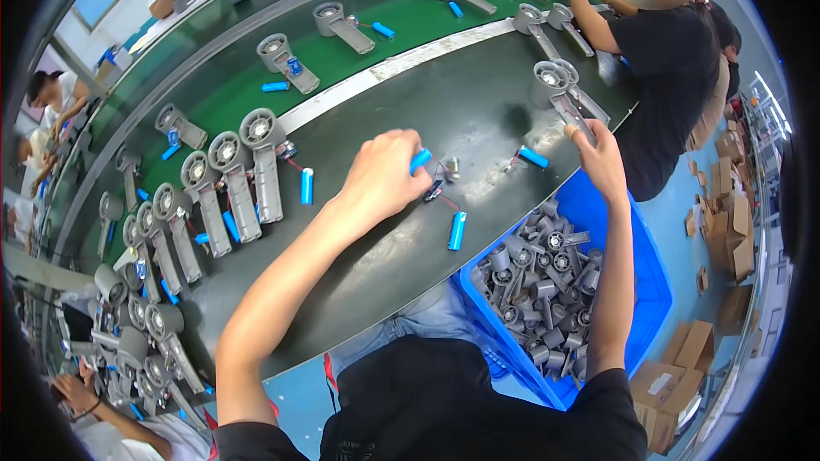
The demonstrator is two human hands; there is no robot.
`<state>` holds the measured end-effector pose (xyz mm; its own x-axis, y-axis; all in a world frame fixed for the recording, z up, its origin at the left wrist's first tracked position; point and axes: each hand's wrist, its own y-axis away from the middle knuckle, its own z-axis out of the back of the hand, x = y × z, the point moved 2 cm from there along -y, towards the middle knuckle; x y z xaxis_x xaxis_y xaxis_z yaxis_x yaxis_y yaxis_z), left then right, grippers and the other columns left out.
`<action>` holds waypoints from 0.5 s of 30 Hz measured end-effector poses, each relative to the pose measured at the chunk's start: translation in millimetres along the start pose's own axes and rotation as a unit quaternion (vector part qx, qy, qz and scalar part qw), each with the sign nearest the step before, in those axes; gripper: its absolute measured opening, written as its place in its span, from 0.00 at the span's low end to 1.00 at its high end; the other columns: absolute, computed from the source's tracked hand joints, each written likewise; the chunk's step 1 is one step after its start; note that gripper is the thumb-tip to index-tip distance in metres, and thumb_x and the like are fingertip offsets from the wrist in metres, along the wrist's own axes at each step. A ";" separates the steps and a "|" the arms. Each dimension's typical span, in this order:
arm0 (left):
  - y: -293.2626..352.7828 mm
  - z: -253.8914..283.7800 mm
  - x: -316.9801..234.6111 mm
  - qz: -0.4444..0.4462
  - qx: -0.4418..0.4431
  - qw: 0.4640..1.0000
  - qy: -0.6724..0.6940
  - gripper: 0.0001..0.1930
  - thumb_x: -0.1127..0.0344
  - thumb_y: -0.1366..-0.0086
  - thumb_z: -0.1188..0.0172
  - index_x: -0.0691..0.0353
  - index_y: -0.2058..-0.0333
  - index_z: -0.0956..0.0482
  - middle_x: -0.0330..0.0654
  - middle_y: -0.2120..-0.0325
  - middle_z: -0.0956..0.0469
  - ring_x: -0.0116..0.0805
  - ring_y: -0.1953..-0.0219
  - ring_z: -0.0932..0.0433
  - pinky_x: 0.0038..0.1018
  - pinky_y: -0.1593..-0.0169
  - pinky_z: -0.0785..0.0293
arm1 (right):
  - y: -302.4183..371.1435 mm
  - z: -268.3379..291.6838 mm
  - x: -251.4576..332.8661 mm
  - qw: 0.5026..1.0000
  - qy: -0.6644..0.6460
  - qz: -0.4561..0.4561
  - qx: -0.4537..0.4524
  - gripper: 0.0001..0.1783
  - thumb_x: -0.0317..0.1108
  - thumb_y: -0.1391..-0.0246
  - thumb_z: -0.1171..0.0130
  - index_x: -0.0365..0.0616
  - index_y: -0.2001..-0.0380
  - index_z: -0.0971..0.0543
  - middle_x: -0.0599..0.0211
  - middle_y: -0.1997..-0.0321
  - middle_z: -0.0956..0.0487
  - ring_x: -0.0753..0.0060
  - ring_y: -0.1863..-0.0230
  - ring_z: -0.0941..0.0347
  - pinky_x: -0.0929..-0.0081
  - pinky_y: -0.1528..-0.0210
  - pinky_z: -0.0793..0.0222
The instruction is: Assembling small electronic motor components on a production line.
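Note:
Over the dark bench my left hand (384, 175) is closed on a blue cylindrical battery (420, 160). Thin wires run from near it to a small motor (452, 169) and a little circuit board (434, 191). Another blue battery (458, 230) lies just below, wired to that cluster. To the right, my right hand (601, 162) grips the handle end of a grey handheld-fan housing (551, 81), whose round head points away from me. A second similar housing lies close behind it. Between my hands rests one more wired blue battery (534, 157).
At my lower right a blue crate (653, 307) holds many grey housings. Assembled-looking fan housings (229, 154) stand in a row at left, with more piled beyond. A green conveyor belt (231, 85) carries others. A co-worker (666, 51) sits at far right; cardboard boxes (666, 393) lie on the floor.

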<state>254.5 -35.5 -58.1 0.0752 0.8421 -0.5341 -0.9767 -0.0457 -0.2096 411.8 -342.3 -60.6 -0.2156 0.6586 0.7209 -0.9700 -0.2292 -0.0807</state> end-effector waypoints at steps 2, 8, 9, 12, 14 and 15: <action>17.6 22.4 -9.4 0.008 -0.104 0.994 -0.013 0.13 0.69 0.49 0.36 0.68 0.66 0.24 0.52 0.73 0.23 0.48 0.70 0.21 0.40 0.63 0.25 | 22.8 -12.1 20.5 0.995 -0.083 0.040 -0.032 0.16 0.42 0.40 0.39 0.39 0.60 0.22 0.81 0.79 0.30 0.87 0.80 0.37 0.79 0.78 0.44; 92.0 83.1 -33.5 0.084 -0.253 0.963 0.050 0.14 0.76 0.49 0.35 0.67 0.62 0.24 0.42 0.75 0.25 0.30 0.76 0.26 0.26 0.69 0.28 | 116.5 -85.3 121.1 0.990 -0.074 0.111 0.055 0.20 0.41 0.43 0.36 0.36 0.56 0.24 0.57 0.73 0.20 0.69 0.74 0.25 0.70 0.70 0.30; 104.0 87.1 -35.5 0.090 -0.278 0.954 0.061 0.14 0.76 0.49 0.35 0.66 0.61 0.23 0.39 0.76 0.26 0.26 0.76 0.29 0.23 0.70 0.31 | 128.7 -99.6 130.5 0.984 -0.051 0.169 0.032 0.20 0.42 0.43 0.36 0.36 0.57 0.24 0.53 0.74 0.19 0.61 0.74 0.22 0.67 0.69 0.29; 134.8 93.5 -33.6 0.136 -0.310 0.930 0.141 0.14 0.77 0.47 0.35 0.67 0.61 0.24 0.35 0.74 0.26 0.22 0.73 0.29 0.21 0.67 0.30 | 158.9 -131.9 155.5 0.981 -0.034 0.186 0.044 0.23 0.44 0.45 0.35 0.34 0.56 0.26 0.49 0.74 0.20 0.43 0.71 0.21 0.56 0.66 0.26; 150.1 92.9 -34.9 0.162 -0.320 0.910 0.210 0.13 0.77 0.45 0.35 0.67 0.60 0.24 0.35 0.72 0.25 0.21 0.71 0.28 0.20 0.65 0.30 | 174.6 -149.0 161.9 0.983 -0.027 0.167 0.074 0.24 0.44 0.45 0.35 0.34 0.56 0.26 0.48 0.71 0.19 0.41 0.69 0.21 0.53 0.64 0.26; 155.8 90.8 -35.2 0.178 -0.325 0.884 0.285 0.13 0.78 0.42 0.36 0.67 0.59 0.25 0.34 0.70 0.25 0.20 0.69 0.28 0.19 0.63 0.29 | 181.1 -154.1 162.2 0.985 -0.014 0.145 0.096 0.25 0.45 0.45 0.35 0.34 0.55 0.26 0.47 0.67 0.19 0.39 0.66 0.22 0.51 0.63 0.27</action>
<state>81.4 -23.5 2.4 0.0556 0.3135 -0.9480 -0.6515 -0.7081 -0.2724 184.0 -166.5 -64.4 -0.4745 0.5256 0.7061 -0.8283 -0.5382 -0.1559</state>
